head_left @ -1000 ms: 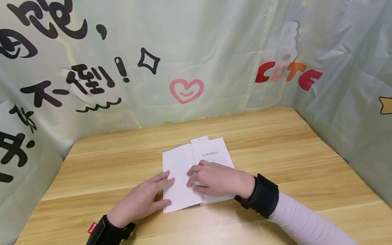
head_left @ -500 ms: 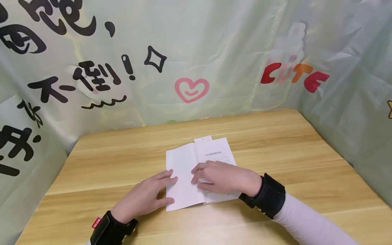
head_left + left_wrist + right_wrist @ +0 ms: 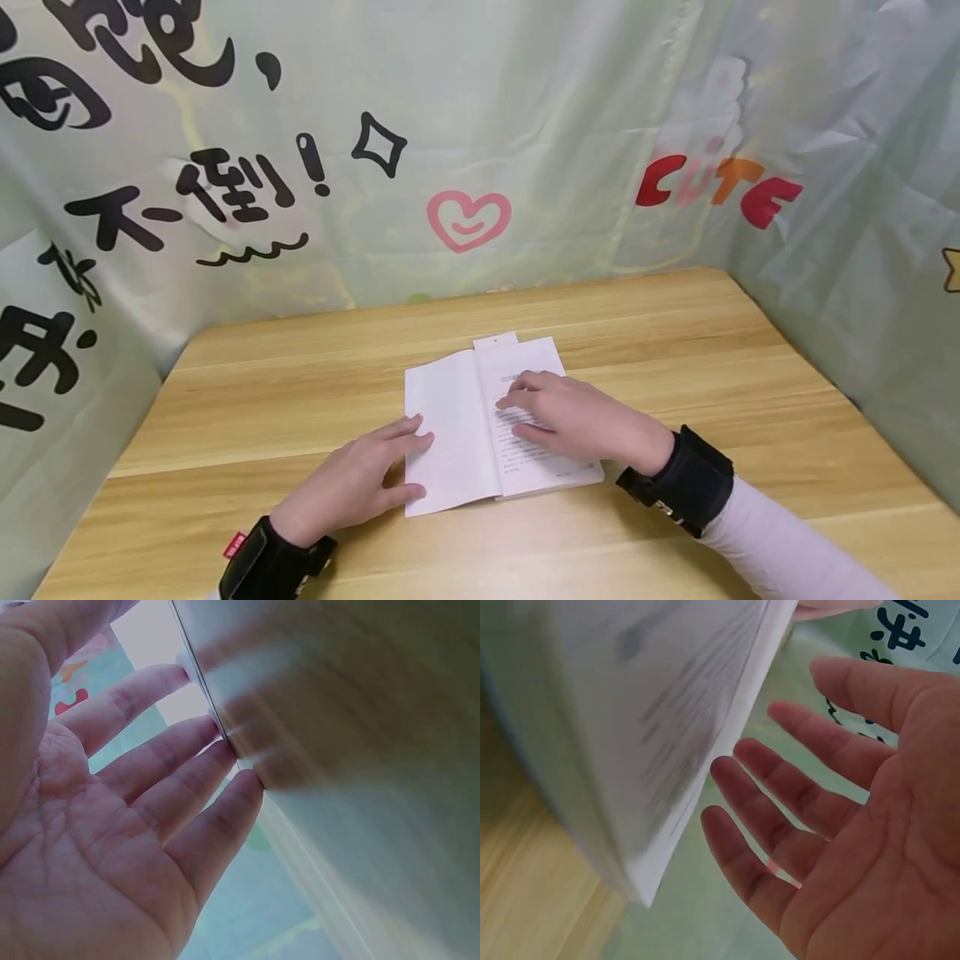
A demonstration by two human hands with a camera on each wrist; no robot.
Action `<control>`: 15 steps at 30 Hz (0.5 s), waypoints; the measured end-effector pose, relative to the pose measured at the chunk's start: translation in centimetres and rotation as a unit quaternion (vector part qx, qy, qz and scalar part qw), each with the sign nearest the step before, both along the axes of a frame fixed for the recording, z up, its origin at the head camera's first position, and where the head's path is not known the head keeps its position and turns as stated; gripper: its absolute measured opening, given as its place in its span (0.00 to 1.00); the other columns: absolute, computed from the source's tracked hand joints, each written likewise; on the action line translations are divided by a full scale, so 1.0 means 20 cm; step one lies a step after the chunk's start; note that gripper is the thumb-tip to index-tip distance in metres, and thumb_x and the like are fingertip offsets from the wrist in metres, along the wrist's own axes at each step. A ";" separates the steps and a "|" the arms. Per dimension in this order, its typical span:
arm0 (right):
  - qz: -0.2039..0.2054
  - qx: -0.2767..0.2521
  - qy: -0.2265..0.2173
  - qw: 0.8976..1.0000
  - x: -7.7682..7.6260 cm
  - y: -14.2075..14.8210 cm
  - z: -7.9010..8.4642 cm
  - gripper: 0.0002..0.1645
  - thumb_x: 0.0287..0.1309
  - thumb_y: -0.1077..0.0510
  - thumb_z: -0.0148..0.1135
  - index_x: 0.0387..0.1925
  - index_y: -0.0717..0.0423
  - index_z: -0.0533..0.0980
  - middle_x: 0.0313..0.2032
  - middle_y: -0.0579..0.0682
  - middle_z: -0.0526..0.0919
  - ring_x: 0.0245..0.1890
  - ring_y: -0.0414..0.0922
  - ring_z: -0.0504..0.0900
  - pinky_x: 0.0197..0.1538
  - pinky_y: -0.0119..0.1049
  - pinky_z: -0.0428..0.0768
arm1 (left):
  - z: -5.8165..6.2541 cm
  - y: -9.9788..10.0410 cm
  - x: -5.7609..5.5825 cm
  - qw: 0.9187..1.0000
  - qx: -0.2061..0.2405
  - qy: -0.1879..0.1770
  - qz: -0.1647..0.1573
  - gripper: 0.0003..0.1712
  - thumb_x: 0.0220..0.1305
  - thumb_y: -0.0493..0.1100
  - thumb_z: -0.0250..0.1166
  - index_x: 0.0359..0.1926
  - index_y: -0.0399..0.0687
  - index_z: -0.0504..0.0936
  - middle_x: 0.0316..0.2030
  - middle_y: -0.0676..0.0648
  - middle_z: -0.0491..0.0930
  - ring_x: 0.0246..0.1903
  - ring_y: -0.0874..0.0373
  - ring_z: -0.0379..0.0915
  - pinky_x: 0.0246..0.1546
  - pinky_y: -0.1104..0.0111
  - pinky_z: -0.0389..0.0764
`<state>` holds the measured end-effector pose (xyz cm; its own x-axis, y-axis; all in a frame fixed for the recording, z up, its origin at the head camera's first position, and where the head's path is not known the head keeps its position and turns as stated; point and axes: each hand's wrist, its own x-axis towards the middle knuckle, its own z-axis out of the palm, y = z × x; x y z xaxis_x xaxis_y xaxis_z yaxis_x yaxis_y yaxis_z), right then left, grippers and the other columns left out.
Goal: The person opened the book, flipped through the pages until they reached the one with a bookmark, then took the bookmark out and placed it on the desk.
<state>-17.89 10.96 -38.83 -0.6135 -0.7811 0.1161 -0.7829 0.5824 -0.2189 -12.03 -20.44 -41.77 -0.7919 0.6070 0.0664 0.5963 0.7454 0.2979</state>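
An open book (image 3: pixel 452 467) lies on the table, its left page blank and its right page (image 3: pixel 536 477) printed with lines of text. My left hand (image 3: pixel 352 482) rests at the left page's outer edge, fingers loosely spread and fingertips over the paper. In the left wrist view, the left hand's fingertips meet the thin edge of the page. Over the right page my right hand (image 3: pixel 588 419) has its fingers loosely bent, covering part of the print. From the right wrist, its fingers appear spread beside the book's page edge (image 3: pixel 739 712), with nothing held.
A small white tab (image 3: pixel 495 340) sticks out above the book's top edge. The wooden table (image 3: pixel 300 400) spreads around the book. A pale printed curtain (image 3: pixel 570 150) hangs behind and along both sides. Black bands (image 3: pixel 682 479) wrap both wrists.
My right hand has shifted right and slightly away from me, leaving the book's middle fold and uncovering more text on the right page. The left hand stays at the left page's edge.
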 end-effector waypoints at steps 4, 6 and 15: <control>-0.022 0.004 0.011 1.000 -0.01 0.04 -0.03 0.22 0.62 0.49 0.62 0.54 0.54 0.80 0.43 0.47 0.76 0.31 0.38 0.69 0.35 0.31 0.72 | 0.00 0.00 0.00 1.000 0.001 -0.004 0.001 0.34 0.58 0.55 0.68 0.63 0.44 0.76 0.66 0.42 0.66 0.63 0.51 0.62 0.57 0.58 0.69; -0.035 0.010 0.022 0.999 -0.01 0.06 -0.04 0.24 0.61 0.49 0.63 0.55 0.55 0.79 0.40 0.47 0.75 0.29 0.39 0.67 0.33 0.31 0.70 | 0.00 0.00 0.00 1.000 0.000 -0.005 0.001 0.35 0.58 0.55 0.68 0.63 0.44 0.76 0.66 0.42 0.65 0.63 0.51 0.62 0.57 0.58 0.69; -0.102 0.057 0.045 0.992 -0.02 0.14 -0.06 0.34 0.60 0.46 0.63 0.63 0.60 0.73 0.40 0.49 0.73 0.32 0.43 0.67 0.33 0.34 0.69 | 0.00 0.00 0.00 1.000 -0.001 -0.007 0.002 0.35 0.58 0.55 0.68 0.63 0.45 0.75 0.66 0.43 0.65 0.64 0.52 0.61 0.57 0.58 0.69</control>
